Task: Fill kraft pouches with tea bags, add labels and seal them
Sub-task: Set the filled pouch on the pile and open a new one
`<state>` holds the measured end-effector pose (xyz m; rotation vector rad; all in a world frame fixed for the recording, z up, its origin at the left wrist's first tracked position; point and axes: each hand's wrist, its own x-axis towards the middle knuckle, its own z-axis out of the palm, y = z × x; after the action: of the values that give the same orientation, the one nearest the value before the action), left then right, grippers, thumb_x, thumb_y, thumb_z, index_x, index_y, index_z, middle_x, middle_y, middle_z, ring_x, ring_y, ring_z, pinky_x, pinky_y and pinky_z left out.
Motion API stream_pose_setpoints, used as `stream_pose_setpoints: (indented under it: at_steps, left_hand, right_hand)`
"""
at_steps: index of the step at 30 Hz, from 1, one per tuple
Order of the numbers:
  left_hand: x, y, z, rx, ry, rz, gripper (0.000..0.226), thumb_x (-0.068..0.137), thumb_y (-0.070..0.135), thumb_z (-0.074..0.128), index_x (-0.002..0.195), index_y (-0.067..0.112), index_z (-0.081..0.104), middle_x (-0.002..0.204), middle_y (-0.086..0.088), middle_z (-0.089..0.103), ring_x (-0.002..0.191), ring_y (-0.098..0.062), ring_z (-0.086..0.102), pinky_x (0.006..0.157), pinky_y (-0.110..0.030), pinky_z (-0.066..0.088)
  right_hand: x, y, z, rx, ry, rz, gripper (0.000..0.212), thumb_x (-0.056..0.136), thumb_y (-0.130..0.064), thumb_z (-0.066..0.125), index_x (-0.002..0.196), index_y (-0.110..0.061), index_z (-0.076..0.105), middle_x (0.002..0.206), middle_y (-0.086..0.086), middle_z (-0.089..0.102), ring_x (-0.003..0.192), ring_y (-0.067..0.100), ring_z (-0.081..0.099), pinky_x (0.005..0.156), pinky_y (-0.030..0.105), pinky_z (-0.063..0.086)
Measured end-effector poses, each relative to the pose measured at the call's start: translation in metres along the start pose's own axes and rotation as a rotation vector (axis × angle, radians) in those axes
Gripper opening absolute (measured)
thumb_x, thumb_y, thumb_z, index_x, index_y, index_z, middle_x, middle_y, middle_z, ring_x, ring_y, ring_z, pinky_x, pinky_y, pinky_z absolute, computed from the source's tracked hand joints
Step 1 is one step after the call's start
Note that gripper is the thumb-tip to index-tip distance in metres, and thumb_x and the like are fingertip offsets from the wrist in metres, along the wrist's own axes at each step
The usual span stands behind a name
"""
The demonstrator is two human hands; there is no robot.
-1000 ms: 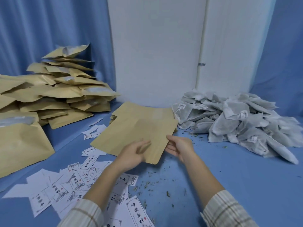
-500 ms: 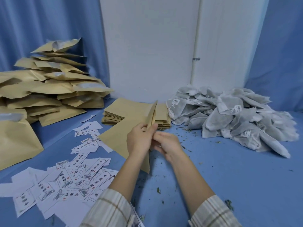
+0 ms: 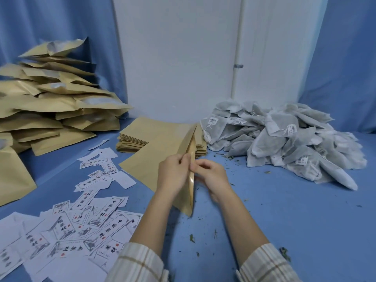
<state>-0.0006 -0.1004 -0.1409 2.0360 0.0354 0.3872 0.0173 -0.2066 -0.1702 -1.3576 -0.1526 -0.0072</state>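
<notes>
Kraft pouch (image 3: 188, 176) (mouth parted) stands edge-on.

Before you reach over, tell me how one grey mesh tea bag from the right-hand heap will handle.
Probably light and floppy: the grey mesh tea bags slump over one another. Likely to snag neighbours by their tag strings. Possibly sheds; green flakes litter the blue tabletop.
</notes>
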Motion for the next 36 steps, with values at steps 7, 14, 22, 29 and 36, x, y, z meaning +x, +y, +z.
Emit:
stream_pose_setpoints:
  at_steps: [7, 14, 22, 29, 36]
  left_hand:
    - [0.008, 0.009, 0.025, 0.566, 0.051, 0.209, 0.029, 0.096, 0.021, 0.037, 0.096, 0.006, 0.062, 0.093, -0.021, 0.065, 0.089, -0.038, 0.06, 0.067, -0.034, 0.042]
    - [0.008, -0.001, 0.028, 0.521, 0.154, 0.276, 0.029, 0.095, 0.016, 0.038, 0.091, -0.001, 0.061, 0.089, -0.025, 0.064, 0.086, -0.043, 0.059, 0.067, -0.038, 0.041]
    - [0.006, 0.013, 0.028, 0.597, 0.205, 0.281, 0.033, 0.099, 0.024, 0.037, 0.095, 0.003, 0.061, 0.088, -0.022, 0.064, 0.085, -0.04, 0.061, 0.061, -0.032, 0.032]
    - [-0.01, 0.042, 0.031, 0.666, 0.263, 0.343, 0.027, 0.093, 0.012, 0.041, 0.078, 0.004, 0.061, 0.073, -0.012, 0.061, 0.062, -0.029, 0.051, 0.053, -0.028, 0.026]
    - [-0.024, 0.059, 0.026, 0.553, 0.363, 0.448, 0.042, 0.038, -0.005, 0.086, 0.033, 0.002, 0.044, 0.031, -0.01, 0.041, 0.02, -0.023, 0.036, 0.032, -0.013, 0.022]
  right_hand:
    - [0.001, 0.004, 0.004, -0.513, 0.294, -0.362, 0.034, 0.09, -0.027, 0.053, 0.063, -0.024, 0.033, 0.046, -0.009, 0.036, 0.044, 0.004, 0.038, 0.047, 0.016, 0.032]
    - [0.004, 0.014, -0.003, -0.484, 0.393, -0.317, 0.032, 0.088, -0.015, 0.054, 0.064, -0.022, 0.035, 0.052, -0.007, 0.039, 0.043, 0.001, 0.041, 0.044, 0.009, 0.034]
    - [-0.001, -0.003, 0.003, -0.475, 0.454, -0.501, 0.023, 0.082, -0.017, 0.066, 0.082, -0.027, 0.046, 0.075, -0.011, 0.056, 0.061, -0.001, 0.056, 0.058, 0.0, 0.036]
    - [0.001, -0.036, 0.004, -0.421, 0.535, -0.269, 0.017, 0.078, -0.03, 0.053, 0.069, -0.03, 0.039, 0.073, -0.015, 0.047, 0.074, 0.013, 0.048, 0.065, 0.029, 0.034]
    - [-0.003, -0.045, -0.012, -1.499, 0.759, -0.699, 0.011, 0.058, -0.005, 0.068, 0.056, -0.011, 0.059, 0.071, 0.01, 0.054, 0.069, 0.027, 0.055, 0.064, 0.03, 0.039]
